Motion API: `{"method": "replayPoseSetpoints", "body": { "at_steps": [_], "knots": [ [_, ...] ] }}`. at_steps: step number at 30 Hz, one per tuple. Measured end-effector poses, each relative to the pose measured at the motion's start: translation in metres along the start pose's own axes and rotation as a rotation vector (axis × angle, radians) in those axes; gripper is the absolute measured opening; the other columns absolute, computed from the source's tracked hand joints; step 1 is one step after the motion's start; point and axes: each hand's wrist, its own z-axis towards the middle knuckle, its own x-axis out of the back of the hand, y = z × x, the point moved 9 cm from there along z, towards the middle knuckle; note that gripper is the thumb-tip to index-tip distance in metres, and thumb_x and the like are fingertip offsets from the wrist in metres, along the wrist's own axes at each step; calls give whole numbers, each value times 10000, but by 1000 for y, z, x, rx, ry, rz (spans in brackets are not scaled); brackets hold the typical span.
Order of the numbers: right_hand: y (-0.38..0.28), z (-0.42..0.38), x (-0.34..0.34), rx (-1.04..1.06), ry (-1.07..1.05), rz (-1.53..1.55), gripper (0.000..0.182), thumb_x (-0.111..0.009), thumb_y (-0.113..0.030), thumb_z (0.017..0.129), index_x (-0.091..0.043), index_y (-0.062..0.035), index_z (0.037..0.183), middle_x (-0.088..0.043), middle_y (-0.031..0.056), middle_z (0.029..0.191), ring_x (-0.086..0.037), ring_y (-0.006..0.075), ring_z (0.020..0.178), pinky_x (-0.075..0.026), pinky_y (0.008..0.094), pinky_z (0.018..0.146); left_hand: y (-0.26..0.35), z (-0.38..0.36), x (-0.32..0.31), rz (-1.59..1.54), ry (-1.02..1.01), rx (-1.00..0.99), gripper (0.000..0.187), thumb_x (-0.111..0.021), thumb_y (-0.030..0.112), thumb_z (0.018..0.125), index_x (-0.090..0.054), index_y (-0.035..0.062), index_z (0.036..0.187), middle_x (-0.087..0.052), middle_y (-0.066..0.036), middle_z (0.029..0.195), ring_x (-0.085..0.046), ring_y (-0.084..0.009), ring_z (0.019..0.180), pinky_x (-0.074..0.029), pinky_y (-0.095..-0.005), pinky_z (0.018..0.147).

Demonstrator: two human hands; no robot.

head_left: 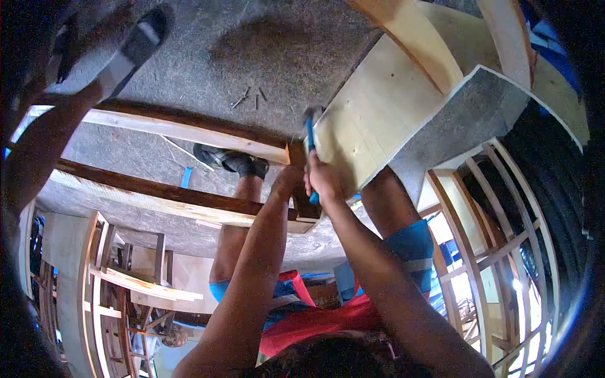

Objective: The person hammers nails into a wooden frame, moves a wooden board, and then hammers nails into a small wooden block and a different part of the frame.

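Note:
My right hand (322, 179) is wrapped round the blue handle of a hammer (310, 133). The hammer's head is blurred, near the edge of a pale plywood panel (368, 110). Close beside it, my left hand (288, 183) is closed at the end of a long wooden frame (189, 131). Whatever its fingers grip is hidden. The frame's two rails run off to the left, with a short crosspiece joining them under my hands. The panel lies against the frame's right end and has small dark spots on its face.
Several loose nails (242, 97) lie on the grey floor (283, 50) beyond the frame. Another person's leg and sandalled foot (135, 47) are at upper left. Curved boards (422, 44) stand on the panel. Slatted wooden frames (485, 239) rise at right, more woodwork (145, 283) at lower left.

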Motion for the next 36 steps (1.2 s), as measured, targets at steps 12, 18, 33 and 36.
{"method": "replayPoseSetpoints", "body": {
  "at_steps": [12, 18, 33, 36],
  "knots": [
    [-49, -24, 3, 112, 48, 19, 576, -304, -575, 921, -482, -100, 647, -428, 10, 458, -428, 126, 336, -357, 270, 345, -3, 3, 2, 179, -4, -22, 234, -539, 240, 809, -670, 62, 731, -645, -146, 682, -629, -322, 667, -489, -437, 673],
    [-22, 1, 11, 446, 360, -609, 632, -240, -515, 945, -570, -66, 647, -547, 88, 535, -496, 249, 403, -456, 393, 466, -5, -3, 4, 274, -9, -40, 232, -539, 239, 809, -669, 61, 738, -644, -148, 683, -626, -325, 666, -488, -438, 673],
    [-42, -18, 5, -10, 29, -149, 582, -259, -536, 948, -545, -76, 737, -534, 58, 536, -498, 171, 389, -413, 334, 446, 6, 7, 8, 527, 9, -105, 226, -539, 238, 810, -666, 59, 755, -641, -150, 684, -620, -333, 663, -486, -443, 672],
    [-124, -35, 33, 579, 364, -165, 457, -321, -445, 967, -477, -84, 735, -430, 36, 471, -476, 148, 370, -360, 306, 359, 3, 11, 9, 574, 8, -112, 225, -539, 238, 810, -666, 59, 758, -640, -151, 685, -618, -335, 662, -486, -443, 672]
  ]
}}
